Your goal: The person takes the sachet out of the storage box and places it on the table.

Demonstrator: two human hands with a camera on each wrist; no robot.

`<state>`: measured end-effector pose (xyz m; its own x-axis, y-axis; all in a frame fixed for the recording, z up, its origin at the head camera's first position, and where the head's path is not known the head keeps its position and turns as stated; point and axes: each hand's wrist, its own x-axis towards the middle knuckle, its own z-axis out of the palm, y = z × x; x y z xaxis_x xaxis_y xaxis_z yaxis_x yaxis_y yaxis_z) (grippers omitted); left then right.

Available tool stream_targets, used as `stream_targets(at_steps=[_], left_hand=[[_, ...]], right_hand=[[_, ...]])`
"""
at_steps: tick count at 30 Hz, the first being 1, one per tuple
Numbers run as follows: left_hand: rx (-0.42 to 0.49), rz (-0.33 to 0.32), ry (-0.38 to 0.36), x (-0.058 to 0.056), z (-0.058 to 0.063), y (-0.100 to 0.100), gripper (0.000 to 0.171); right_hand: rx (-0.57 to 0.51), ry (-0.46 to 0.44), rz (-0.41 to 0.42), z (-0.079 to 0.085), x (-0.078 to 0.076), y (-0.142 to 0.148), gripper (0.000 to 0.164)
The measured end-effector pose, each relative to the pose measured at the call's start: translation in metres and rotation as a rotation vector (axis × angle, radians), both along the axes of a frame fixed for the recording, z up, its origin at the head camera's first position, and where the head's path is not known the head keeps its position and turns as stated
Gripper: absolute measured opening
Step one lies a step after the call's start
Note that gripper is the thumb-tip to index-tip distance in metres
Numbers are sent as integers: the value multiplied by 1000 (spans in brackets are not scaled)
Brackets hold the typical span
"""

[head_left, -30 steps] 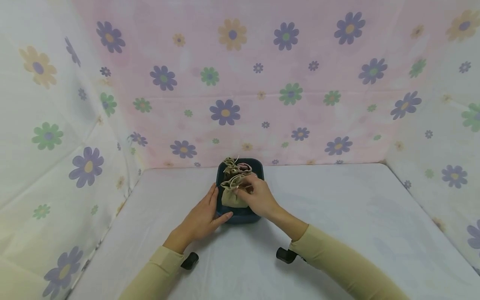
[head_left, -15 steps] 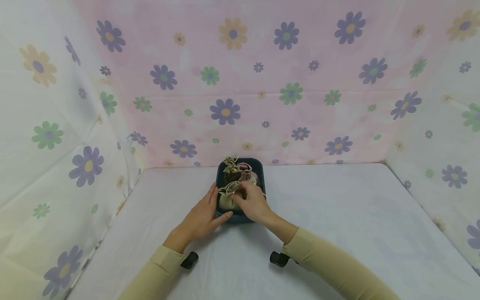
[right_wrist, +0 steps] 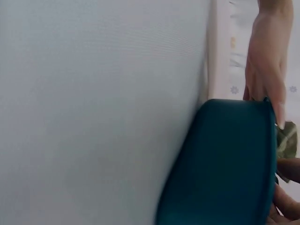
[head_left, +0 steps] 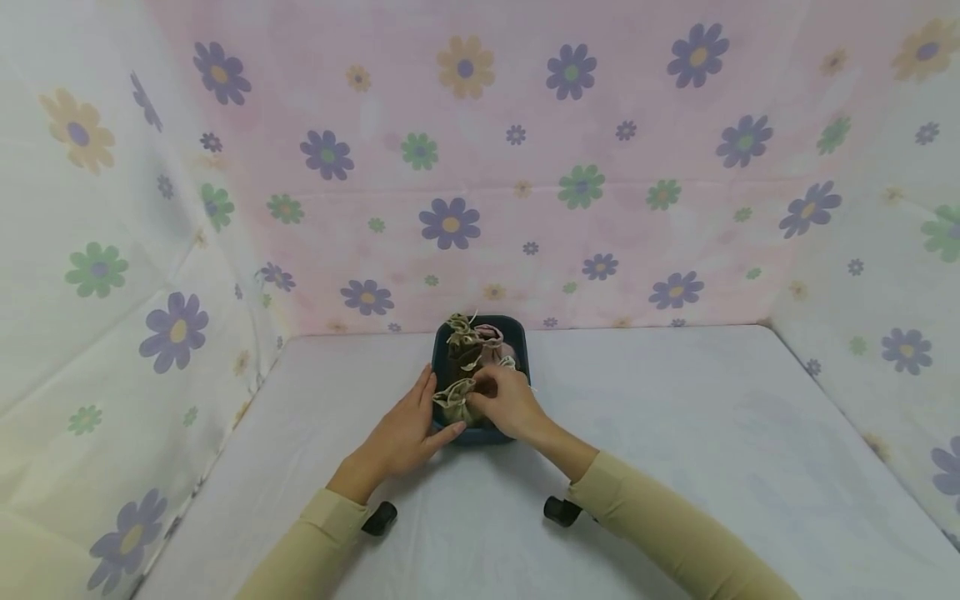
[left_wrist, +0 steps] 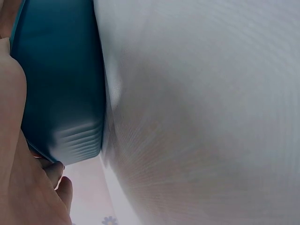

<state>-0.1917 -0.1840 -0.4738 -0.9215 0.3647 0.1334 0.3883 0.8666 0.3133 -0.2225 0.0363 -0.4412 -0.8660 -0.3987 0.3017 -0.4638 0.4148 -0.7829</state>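
Note:
A dark teal plastic bin [head_left: 522, 333] stands on the table, holding several small drawstring pouches. In the head view my right hand [head_left: 512, 407] is low inside it, thumb and fingers pinching the gathered neck of a light olive drawstring pouch [head_left: 453, 408] at the near end. The right hand covers part of that pouch. Along the bin's left side lies my left hand [head_left: 401, 437], fingers straight and thumb at the near rim. The right wrist view shows the left hand's thumb over the bin's rim [right_wrist: 269, 140]. Behind sit a dark brown pouch [head_left: 465, 354] and a pink pouch [head_left: 491, 337].
A white cloth [head_left: 675, 433] covers the table around the bin. A pink flowered curtain [head_left: 510, 250] rises close behind it, with white flowered side curtains at left and right. Black wrist camera mounts [head_left: 380, 519] hang under both sleeves.
My right hand has moved slightly left and toward me, lowering the light olive pouch into the near end of the bin. More of the dark brown and pink pouches shows. The left hand stays put.

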Motion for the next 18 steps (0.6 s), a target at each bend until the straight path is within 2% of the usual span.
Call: stream_targets(at_steps=[9,14,18], left_hand=[[10,9,8,-2,0,-5,106],[17,14,-35,-1,2,-5,106],[45,13,-105,0,7,-6,110]], right_hand=[[-49,-23,47,23,0,21,18],[-43,78,78,32,0,44,17],[22,199,85,34,-3,72,14]])
